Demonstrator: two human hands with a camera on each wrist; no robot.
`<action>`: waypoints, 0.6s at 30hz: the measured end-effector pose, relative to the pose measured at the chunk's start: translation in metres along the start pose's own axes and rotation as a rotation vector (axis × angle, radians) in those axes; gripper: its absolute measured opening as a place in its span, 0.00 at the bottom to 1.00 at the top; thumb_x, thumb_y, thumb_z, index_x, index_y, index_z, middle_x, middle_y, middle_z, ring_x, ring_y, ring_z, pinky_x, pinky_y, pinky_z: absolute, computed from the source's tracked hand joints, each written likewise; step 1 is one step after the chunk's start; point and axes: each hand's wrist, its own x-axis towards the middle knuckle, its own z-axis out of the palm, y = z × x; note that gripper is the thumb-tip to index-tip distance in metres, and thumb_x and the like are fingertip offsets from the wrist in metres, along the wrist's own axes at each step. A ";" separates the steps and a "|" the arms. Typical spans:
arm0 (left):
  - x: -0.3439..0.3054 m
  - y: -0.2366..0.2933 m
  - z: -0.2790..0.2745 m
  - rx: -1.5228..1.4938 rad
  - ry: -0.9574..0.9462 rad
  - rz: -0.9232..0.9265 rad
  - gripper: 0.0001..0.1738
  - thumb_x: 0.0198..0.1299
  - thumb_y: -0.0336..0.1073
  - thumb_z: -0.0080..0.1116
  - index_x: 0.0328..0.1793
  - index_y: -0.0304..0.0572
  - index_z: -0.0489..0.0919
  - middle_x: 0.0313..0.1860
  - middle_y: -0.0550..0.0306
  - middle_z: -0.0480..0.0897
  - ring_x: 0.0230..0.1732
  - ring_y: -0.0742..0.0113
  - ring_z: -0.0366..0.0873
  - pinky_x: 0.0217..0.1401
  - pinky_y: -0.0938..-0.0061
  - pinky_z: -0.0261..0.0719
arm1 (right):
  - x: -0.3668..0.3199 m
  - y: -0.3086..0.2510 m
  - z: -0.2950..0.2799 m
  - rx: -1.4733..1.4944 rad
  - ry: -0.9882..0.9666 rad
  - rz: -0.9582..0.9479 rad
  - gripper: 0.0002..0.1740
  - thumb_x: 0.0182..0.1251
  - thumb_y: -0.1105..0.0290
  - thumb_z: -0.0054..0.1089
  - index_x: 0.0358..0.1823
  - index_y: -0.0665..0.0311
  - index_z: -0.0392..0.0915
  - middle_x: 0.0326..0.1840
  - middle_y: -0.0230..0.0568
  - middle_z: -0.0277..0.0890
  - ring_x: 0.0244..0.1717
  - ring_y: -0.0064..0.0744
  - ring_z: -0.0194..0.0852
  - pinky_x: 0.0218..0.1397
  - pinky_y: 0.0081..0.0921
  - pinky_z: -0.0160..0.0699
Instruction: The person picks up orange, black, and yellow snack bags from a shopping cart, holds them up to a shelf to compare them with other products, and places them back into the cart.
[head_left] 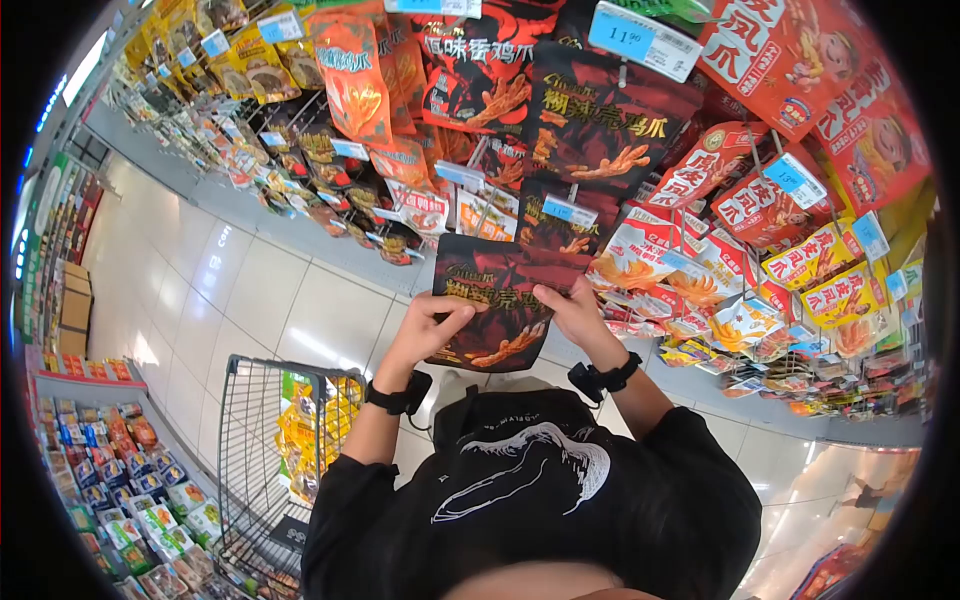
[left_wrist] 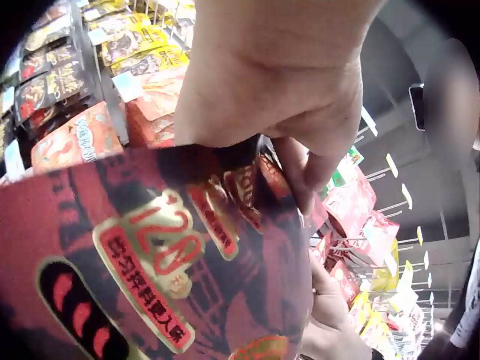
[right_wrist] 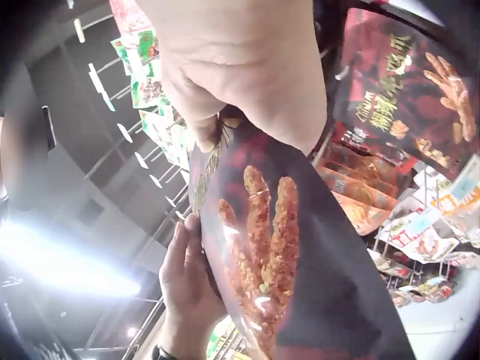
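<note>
Both hands hold a dark black-and-red snack bag [head_left: 500,268] with gold lettering and a picture of a chicken foot, in front of the body. My left hand [head_left: 425,328] grips its left side, the thumb lying over the front. On the opposite edge, my right hand [head_left: 582,315] pinches the bag with thumb on the front and fingers behind. The left wrist view shows the bag's printed surface [left_wrist: 150,255] close up, bulging under the left hand [left_wrist: 277,90]. Across the bag in the right wrist view, the left hand's fingers [right_wrist: 184,259] lie along the far edge.
Shelves of hanging snack bags [head_left: 620,120] stand just ahead, with matching dark bags among them and price tags [head_left: 640,40] sticking out. A wire shopping cart [head_left: 250,430] with yellow bags [head_left: 310,430] stands at the left. Further left is a low display of packaged food [head_left: 120,480].
</note>
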 end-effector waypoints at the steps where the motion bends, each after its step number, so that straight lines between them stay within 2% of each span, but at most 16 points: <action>1: 0.005 0.008 -0.002 0.010 -0.010 0.010 0.09 0.60 0.30 0.58 0.42 0.34 0.84 0.36 0.53 0.86 0.41 0.70 0.81 0.44 0.76 0.77 | 0.001 -0.010 0.002 0.004 0.005 -0.016 0.18 0.61 0.76 0.61 0.54 0.68 0.74 0.50 0.32 0.77 0.48 0.20 0.72 0.54 0.22 0.70; 3: 0.017 0.022 -0.006 0.044 -0.082 0.243 0.10 0.58 0.29 0.59 0.45 0.35 0.83 0.43 0.50 0.84 0.47 0.67 0.80 0.47 0.75 0.77 | 0.003 -0.033 0.004 -0.143 0.022 -0.163 0.16 0.61 0.76 0.61 0.51 0.69 0.77 0.48 0.34 0.79 0.45 0.20 0.74 0.51 0.21 0.72; 4: 0.023 0.032 -0.007 0.071 -0.122 0.220 0.12 0.56 0.28 0.61 0.47 0.38 0.83 0.59 0.45 0.76 0.53 0.63 0.77 0.50 0.72 0.76 | 0.004 -0.056 0.011 -0.172 0.070 -0.244 0.13 0.61 0.77 0.60 0.47 0.70 0.79 0.46 0.34 0.80 0.44 0.20 0.74 0.49 0.20 0.74; 5: 0.029 0.043 -0.007 0.078 -0.129 0.229 0.12 0.56 0.28 0.61 0.47 0.38 0.83 0.59 0.45 0.76 0.53 0.63 0.77 0.50 0.72 0.76 | 0.005 -0.073 0.013 -0.170 0.074 -0.256 0.13 0.61 0.77 0.60 0.47 0.70 0.79 0.46 0.34 0.80 0.44 0.20 0.74 0.49 0.20 0.74; 7: 0.046 0.062 -0.003 0.184 -0.105 0.194 0.15 0.54 0.29 0.63 0.50 0.42 0.83 0.69 0.41 0.64 0.63 0.54 0.70 0.59 0.66 0.71 | 0.008 -0.102 0.008 -0.260 0.161 -0.372 0.11 0.60 0.78 0.61 0.45 0.72 0.80 0.46 0.37 0.80 0.45 0.20 0.74 0.49 0.21 0.74; 8: 0.056 0.066 -0.001 0.191 -0.109 0.203 0.15 0.54 0.29 0.63 0.50 0.42 0.83 0.69 0.41 0.64 0.63 0.54 0.70 0.59 0.66 0.71 | 0.010 -0.114 0.004 -0.258 0.163 -0.384 0.11 0.60 0.78 0.61 0.45 0.72 0.80 0.46 0.37 0.80 0.45 0.20 0.74 0.49 0.21 0.74; 10: 0.079 0.070 0.007 0.450 0.033 0.518 0.20 0.53 0.33 0.64 0.54 0.45 0.81 0.72 0.38 0.56 0.71 0.45 0.58 0.66 0.60 0.63 | 0.012 -0.135 -0.002 -0.295 0.245 -0.546 0.11 0.59 0.80 0.61 0.44 0.73 0.80 0.46 0.39 0.80 0.46 0.21 0.75 0.49 0.22 0.75; 11: 0.088 0.073 0.012 0.453 0.029 0.526 0.20 0.53 0.33 0.64 0.54 0.45 0.81 0.72 0.38 0.56 0.71 0.45 0.58 0.66 0.60 0.63 | 0.014 -0.148 -0.002 -0.293 0.249 -0.555 0.11 0.59 0.80 0.61 0.44 0.73 0.80 0.46 0.39 0.80 0.46 0.21 0.75 0.49 0.22 0.75; 13: 0.106 0.078 0.022 0.447 0.078 0.598 0.25 0.52 0.35 0.65 0.59 0.47 0.78 0.72 0.35 0.55 0.75 0.41 0.48 0.71 0.57 0.54 | 0.019 -0.170 -0.001 -0.441 0.071 -0.766 0.11 0.59 0.81 0.60 0.44 0.73 0.80 0.46 0.42 0.81 0.46 0.22 0.75 0.50 0.23 0.75; 14: 0.115 0.076 0.025 0.475 0.114 0.618 0.26 0.52 0.36 0.65 0.60 0.46 0.76 0.71 0.37 0.56 0.73 0.42 0.53 0.71 0.58 0.55 | 0.021 -0.174 -0.001 -0.458 0.087 -0.773 0.10 0.60 0.79 0.60 0.44 0.73 0.80 0.44 0.44 0.81 0.45 0.22 0.76 0.51 0.22 0.75; 15: 0.121 0.078 0.029 0.475 0.110 0.623 0.26 0.52 0.36 0.65 0.60 0.46 0.76 0.71 0.37 0.56 0.73 0.42 0.53 0.71 0.58 0.55 | 0.024 -0.177 -0.002 -0.460 0.091 -0.777 0.10 0.60 0.79 0.60 0.44 0.73 0.80 0.44 0.44 0.81 0.45 0.22 0.76 0.51 0.22 0.75; 17: 0.132 0.082 0.035 0.371 0.098 0.563 0.26 0.52 0.35 0.64 0.59 0.44 0.76 0.70 0.37 0.58 0.70 0.43 0.57 0.70 0.61 0.56 | 0.031 -0.183 -0.006 -0.566 0.284 -0.590 0.10 0.61 0.76 0.61 0.43 0.72 0.81 0.43 0.42 0.81 0.43 0.19 0.75 0.47 0.20 0.75; 18: 0.136 0.080 0.037 0.371 0.098 0.600 0.26 0.52 0.34 0.64 0.59 0.43 0.75 0.67 0.39 0.60 0.67 0.45 0.60 0.68 0.63 0.59 | 0.039 -0.180 -0.019 -0.626 0.336 -0.505 0.11 0.61 0.72 0.63 0.43 0.71 0.81 0.40 0.36 0.81 0.39 0.17 0.75 0.42 0.19 0.75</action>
